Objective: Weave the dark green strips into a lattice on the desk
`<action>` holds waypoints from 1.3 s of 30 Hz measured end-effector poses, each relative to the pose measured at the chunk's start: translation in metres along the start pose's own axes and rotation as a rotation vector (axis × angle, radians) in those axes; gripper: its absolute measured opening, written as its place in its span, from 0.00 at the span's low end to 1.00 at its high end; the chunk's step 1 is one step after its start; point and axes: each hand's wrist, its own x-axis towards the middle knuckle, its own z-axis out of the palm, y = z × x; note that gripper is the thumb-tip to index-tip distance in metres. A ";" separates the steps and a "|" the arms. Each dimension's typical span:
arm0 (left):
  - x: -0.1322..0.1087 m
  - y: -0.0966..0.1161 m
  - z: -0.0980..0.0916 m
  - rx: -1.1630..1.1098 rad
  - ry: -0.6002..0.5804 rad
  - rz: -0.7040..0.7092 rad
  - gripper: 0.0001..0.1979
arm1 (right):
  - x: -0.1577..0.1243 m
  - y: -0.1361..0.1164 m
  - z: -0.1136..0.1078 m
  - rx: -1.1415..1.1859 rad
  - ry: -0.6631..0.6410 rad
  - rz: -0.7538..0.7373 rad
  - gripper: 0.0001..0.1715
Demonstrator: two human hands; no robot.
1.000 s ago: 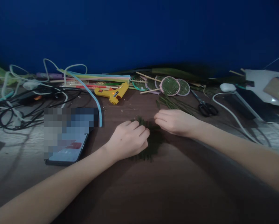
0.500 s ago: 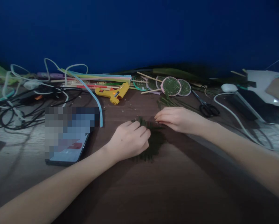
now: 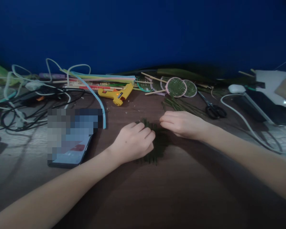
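A small dark green mat of woven leaf strips (image 3: 158, 146) lies on the brown table, its fringed ends sticking out. My left hand (image 3: 134, 140) rests on its left part, fingers curled and closed on the strips, hiding much of that side. At the mat's upper right, my right hand (image 3: 181, 124) has its fingertips pinched together. Whatever is between them is too small to make out. Loose green leaf strips (image 3: 181, 106) lie just beyond the right hand.
A phone (image 3: 73, 140) lies on the left beside tangled cables. At the back are a yellow glue gun (image 3: 116, 94), round woven fans (image 3: 176, 87) with stick handles, and black-handled scissors (image 3: 214, 110). A blue strip (image 3: 101, 105) arcs down near the phone.
The right hand's fingers have drawn closer together and dipped slightly at the mat's upper right. My left hand keeps its place on the mat. The view has shifted very slightly.
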 end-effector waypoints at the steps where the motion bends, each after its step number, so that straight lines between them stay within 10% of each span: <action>1: 0.000 0.000 0.000 0.002 0.001 -0.001 0.11 | 0.000 -0.001 0.001 -0.003 0.008 0.006 0.16; 21: 0.000 0.001 -0.001 0.007 -0.023 -0.004 0.10 | 0.004 -0.004 0.011 0.227 0.239 0.237 0.12; 32: -0.002 0.000 -0.002 -0.030 -0.027 -0.018 0.11 | 0.005 0.005 0.012 0.343 0.474 0.784 0.10; 39: -0.001 0.000 -0.003 -0.041 -0.018 -0.014 0.11 | 0.006 0.003 0.007 1.219 0.352 0.771 0.16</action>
